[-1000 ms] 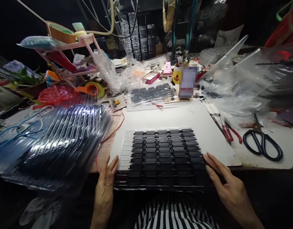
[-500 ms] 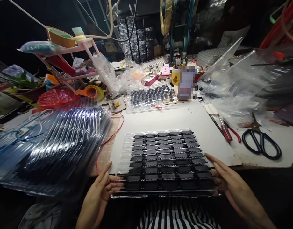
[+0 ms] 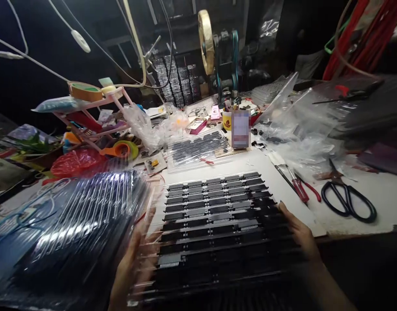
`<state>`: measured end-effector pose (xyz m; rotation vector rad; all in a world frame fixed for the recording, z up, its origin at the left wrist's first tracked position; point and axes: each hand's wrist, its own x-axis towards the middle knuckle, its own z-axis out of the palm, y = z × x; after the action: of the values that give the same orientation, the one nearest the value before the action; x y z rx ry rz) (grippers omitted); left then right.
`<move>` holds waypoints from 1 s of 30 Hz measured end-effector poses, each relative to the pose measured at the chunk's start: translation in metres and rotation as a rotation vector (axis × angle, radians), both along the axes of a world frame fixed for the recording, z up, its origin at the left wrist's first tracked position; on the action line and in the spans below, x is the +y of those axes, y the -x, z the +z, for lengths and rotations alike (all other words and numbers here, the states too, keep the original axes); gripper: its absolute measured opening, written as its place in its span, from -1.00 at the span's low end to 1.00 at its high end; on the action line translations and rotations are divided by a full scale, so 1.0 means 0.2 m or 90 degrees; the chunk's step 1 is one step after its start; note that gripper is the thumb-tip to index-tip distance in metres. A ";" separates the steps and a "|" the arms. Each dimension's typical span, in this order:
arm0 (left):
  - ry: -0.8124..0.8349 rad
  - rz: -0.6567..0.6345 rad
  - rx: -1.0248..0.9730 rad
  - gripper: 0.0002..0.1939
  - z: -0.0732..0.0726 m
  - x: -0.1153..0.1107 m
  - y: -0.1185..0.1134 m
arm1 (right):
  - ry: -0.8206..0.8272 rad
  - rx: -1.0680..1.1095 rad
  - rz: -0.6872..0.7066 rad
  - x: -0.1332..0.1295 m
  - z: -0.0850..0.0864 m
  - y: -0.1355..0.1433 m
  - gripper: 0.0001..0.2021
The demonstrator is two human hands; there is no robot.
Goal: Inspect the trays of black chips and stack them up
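Dark room (image 3: 256, 21), white worktop (image 3: 386, 185): left hand (image 3: 129, 257) and right hand (image 3: 301, 234) grip one clear tray (image 3: 197, 212), one yellow cup (image 3: 227, 121) at its twelve o'clock.

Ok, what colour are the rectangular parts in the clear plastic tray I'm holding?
The rectangular parts are black, best seen in the head view.

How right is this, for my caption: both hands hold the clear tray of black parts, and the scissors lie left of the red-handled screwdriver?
No: the scissors lie right of the red-handled screwdriver, as the head view shows. The left hand and right hand do hold the clear tray of black parts.
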<state>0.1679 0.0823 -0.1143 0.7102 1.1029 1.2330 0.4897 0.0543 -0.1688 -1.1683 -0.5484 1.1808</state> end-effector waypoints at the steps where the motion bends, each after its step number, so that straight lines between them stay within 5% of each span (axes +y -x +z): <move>1: 0.008 -0.006 -0.018 -0.41 0.00 0.01 -0.01 | -0.037 -0.014 -0.017 0.01 0.00 0.01 -0.74; 5: 0.024 -0.015 -0.106 -0.42 -0.02 0.02 -0.04 | -0.118 -0.096 0.065 0.07 0.00 0.05 -0.54; 9: 0.031 -0.004 -0.162 -0.41 -0.08 0.04 -0.06 | -0.093 -0.106 0.177 0.11 0.00 0.07 -0.35; 22: 0.139 -0.039 -0.145 -0.36 -0.18 0.07 0.05 | 0.070 0.178 0.208 0.11 0.00 0.12 -0.43; 30: 0.002 -0.094 -0.289 -0.30 -0.26 0.06 0.06 | 0.086 0.435 0.220 0.09 -0.01 0.09 -0.69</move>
<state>0.1551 0.0940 -0.1659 0.4672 0.6661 1.1887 0.4712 0.0723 -0.1703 -0.7167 -0.1442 1.8294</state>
